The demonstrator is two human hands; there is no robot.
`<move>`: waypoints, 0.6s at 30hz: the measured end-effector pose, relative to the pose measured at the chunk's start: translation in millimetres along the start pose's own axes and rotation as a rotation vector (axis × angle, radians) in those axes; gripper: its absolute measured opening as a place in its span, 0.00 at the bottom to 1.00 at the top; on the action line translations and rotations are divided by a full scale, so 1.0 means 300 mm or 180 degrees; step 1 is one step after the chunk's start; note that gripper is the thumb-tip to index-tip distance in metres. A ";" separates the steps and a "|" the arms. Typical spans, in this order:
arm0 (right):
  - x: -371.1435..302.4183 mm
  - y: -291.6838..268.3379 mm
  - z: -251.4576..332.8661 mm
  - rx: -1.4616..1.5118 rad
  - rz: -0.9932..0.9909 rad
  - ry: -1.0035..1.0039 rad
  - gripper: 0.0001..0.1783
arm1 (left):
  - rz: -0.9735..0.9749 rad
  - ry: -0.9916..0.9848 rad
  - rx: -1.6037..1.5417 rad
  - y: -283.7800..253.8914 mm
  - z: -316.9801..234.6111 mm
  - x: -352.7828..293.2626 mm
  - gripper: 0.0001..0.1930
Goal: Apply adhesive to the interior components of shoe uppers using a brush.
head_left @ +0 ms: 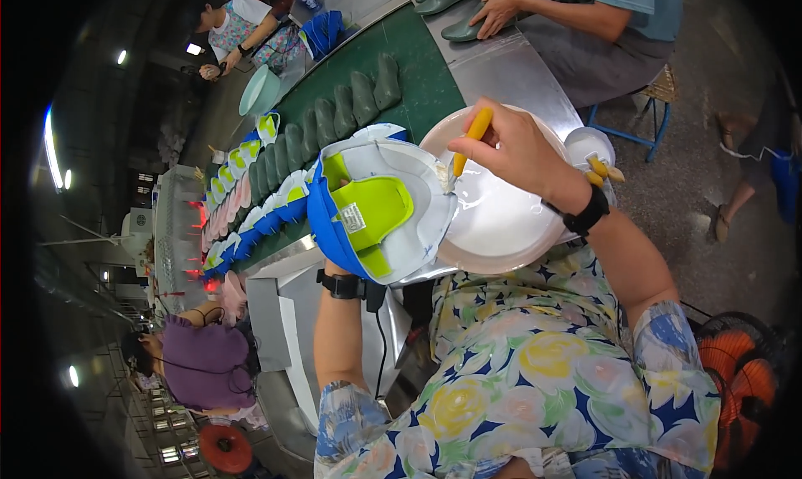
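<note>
My left hand (pixel 336 268) is mostly hidden behind a shoe upper (pixel 433 220) in blue, white and lime green, and holds it up from beneath. The upper's inner side faces me, with a small white label on the lime lining. Between the fingers of my right hand (pixel 520 149) is a brush (pixel 474 138) with a yellow handle. Its pale bristles touch the white edge of the upper. Below the brush stands a wide white basin (pixel 547 258) with white liquid in it.
A green conveyor belt (pixel 430 70) carries rows of dark shoe lasts (pixel 364 99) and blue-white uppers (pixel 271 216). A small white bowl (pixel 585 136) with yellow-handled tools adjoins the basin. A co-worker's hand (pixel 499 13) rests on a last at the far right. An orange fan (pixel 735 370) stands lower right.
</note>
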State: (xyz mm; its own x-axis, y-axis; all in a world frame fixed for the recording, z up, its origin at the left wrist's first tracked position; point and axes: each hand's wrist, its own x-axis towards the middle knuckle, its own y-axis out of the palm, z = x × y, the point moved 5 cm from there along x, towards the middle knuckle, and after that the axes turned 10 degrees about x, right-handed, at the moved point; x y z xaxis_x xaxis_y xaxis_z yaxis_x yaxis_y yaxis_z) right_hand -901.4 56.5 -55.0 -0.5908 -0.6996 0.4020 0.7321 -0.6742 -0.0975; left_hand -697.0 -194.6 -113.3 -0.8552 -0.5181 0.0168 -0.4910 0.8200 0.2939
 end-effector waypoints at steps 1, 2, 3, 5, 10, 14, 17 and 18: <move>-0.017 0.001 -0.021 0.0145 -0.0279 0.0230 0.19 | 0.0005 0.0250 0.0109 0.018 -0.014 -0.003 0.27; -0.030 0.019 -0.033 0.0160 -0.0278 0.0231 0.19 | -0.0002 0.0503 0.0223 0.038 -0.030 -0.013 0.27; -0.045 0.028 -0.061 0.0124 -0.0471 0.0458 0.21 | -0.0009 0.0499 0.0236 0.063 -0.024 -0.017 0.27; -0.070 0.054 -0.096 0.0106 -0.0655 0.0689 0.22 | -0.0418 0.0830 0.0314 0.080 -0.031 -0.023 0.23; -0.118 0.101 -0.138 0.0991 -0.0956 0.1205 0.24 | -0.0385 0.0821 0.1192 0.057 -0.038 -0.025 0.22; -0.140 0.131 -0.131 0.1182 -0.0953 0.1271 0.24 | -0.0294 0.0813 0.2037 0.036 -0.038 -0.008 0.22; -0.141 0.123 -0.100 0.1089 -0.0872 0.1120 0.22 | -0.0234 0.0802 0.2669 0.013 -0.028 0.002 0.22; -0.139 0.110 -0.081 0.1048 -0.0858 0.0895 0.20 | -0.0220 0.0798 0.2882 0.004 -0.025 0.004 0.22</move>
State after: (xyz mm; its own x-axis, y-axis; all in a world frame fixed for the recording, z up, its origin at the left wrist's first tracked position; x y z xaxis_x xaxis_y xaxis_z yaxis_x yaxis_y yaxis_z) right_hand -860.8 57.6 -97.1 -0.8087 -0.5781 0.1084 0.5823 -0.7609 0.2862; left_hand -697.3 -196.1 -105.7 -0.8104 -0.5235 0.2632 -0.5717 0.6080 -0.5509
